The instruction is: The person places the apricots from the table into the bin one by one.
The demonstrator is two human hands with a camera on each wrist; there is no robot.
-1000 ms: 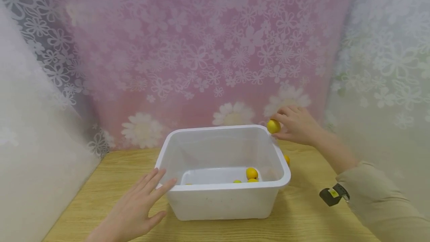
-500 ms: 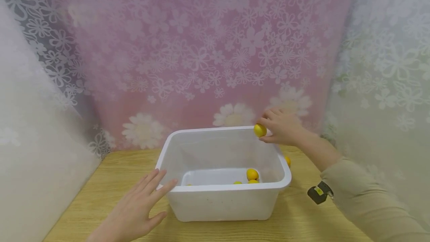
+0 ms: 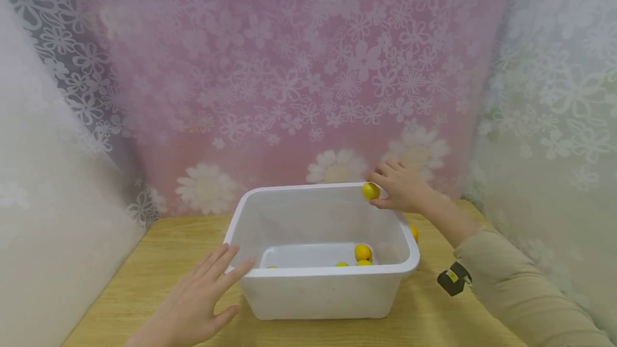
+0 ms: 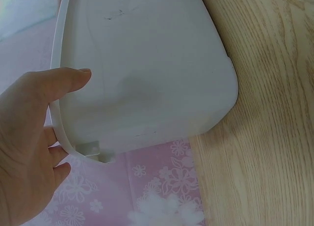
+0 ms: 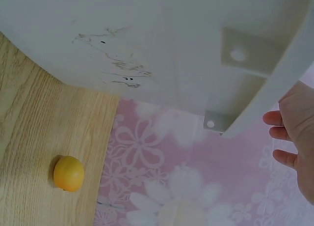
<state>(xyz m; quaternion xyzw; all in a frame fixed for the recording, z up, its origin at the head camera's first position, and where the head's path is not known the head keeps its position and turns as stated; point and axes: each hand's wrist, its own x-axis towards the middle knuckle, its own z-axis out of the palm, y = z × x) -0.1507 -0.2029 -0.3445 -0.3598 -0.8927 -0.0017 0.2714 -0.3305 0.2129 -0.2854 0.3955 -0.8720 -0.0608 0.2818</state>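
Observation:
My right hand (image 3: 400, 183) pinches a yellow lemon-like fruit (image 3: 370, 191) between thumb and fingers, at the back right corner of a white plastic basin (image 3: 318, 293). In the right wrist view that hand shows partly beyond the rim, and the basin hides the held fruit. At the basin's front left corner lies my left hand (image 3: 193, 293), fingers extended over the rim and thumb spread. The left wrist view shows its thumb (image 4: 68, 82) across the outer wall. Inside the basin are an orange-yellow fruit (image 3: 363, 253) and several others, mostly covered by the front wall.
Another orange-yellow fruit (image 5: 68, 173) sits on the wooden table (image 5: 29, 127), outside the basin on its right. A pink flowered backdrop (image 3: 289, 68) rises behind the table, with pale flowered sheets at both sides. A small black device (image 3: 453, 278) hangs near the right sleeve.
My right hand has carried the yellow fruit leftward from outside the right rim to the basin's back right corner, then slightly lower. The left hand has stayed in place.

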